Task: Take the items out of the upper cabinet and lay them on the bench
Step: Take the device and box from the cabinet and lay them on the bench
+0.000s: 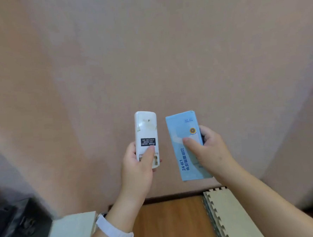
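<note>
My left hand (pixel 139 172) grips a white remote control (pixel 146 131) upright, back side toward me, with a black label and an uncovered battery bay under my thumb. My right hand (pixel 209 151) holds a light blue booklet (pixel 182 135) with dark blue print and a round yellow logo, thumb across its front. Both are raised side by side in front of a pinkish wall, above the wooden bench (pixel 169 222). No cabinet is in view.
A stack of beige interlocking foam mats (pixel 229 214) lies on the right part of the bench. A pale box or sheet (pixel 72 231) sits at the lower left, with dark objects (pixel 15 222) beside it. A white watch band (pixel 115 230) circles my left wrist.
</note>
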### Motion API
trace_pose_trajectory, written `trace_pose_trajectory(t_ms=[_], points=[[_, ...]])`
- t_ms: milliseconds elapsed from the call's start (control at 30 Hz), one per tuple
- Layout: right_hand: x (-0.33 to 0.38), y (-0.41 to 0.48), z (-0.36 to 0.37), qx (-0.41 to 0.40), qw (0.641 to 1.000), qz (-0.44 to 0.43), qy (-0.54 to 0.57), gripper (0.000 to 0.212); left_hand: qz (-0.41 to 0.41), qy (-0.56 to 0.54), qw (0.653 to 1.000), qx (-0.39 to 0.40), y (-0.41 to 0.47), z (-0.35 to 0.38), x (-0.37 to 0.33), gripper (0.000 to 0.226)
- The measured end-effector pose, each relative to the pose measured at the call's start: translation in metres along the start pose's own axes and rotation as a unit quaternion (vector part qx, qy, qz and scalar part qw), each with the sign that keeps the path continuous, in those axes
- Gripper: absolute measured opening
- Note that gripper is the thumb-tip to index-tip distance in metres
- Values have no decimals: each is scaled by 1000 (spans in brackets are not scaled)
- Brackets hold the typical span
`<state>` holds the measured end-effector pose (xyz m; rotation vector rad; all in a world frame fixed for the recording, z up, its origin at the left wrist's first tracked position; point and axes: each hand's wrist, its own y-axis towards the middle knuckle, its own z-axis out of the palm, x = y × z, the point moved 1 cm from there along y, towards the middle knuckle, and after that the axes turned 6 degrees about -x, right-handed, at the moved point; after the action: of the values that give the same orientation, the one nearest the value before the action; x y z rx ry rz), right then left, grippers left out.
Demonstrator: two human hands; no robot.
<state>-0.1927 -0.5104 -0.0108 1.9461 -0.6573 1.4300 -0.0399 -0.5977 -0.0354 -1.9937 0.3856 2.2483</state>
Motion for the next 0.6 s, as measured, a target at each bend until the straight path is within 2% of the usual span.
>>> trace_pose_trajectory(t_ms=[300, 600], points=[[-54, -77, -242, -167, 984, 63, -23, 15, -12, 8, 985, 172, -140, 196, 0, 10], [-83, -173, -419, -320, 943, 95, -18, 7, -14, 4, 940, 340, -258, 340, -1, 11]])
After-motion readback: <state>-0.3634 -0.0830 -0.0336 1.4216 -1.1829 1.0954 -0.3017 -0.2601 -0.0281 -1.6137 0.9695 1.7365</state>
